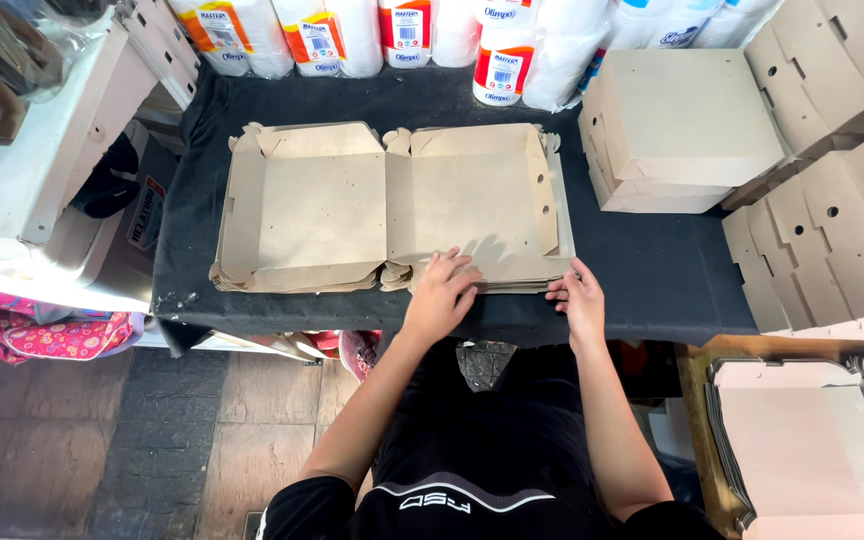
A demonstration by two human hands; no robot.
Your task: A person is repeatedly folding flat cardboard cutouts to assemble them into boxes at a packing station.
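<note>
Lying flat on black table: stack of unfolded cardboard boxes, long axis left-right.
Left hand: fingers spread, pressing stack's near edge.
Right hand: fingers curled at the near right corner, nearer the edge.
Stack from hands: directly ahead.

Both bare forearms reach up from six o'clock toward twelve, elbows apart, wrists converging. The left hand lies palm down, fingers spread flat, pointing to one o'clock. The right hand, at its three o'clock, curls its fingertips downward.
</note>
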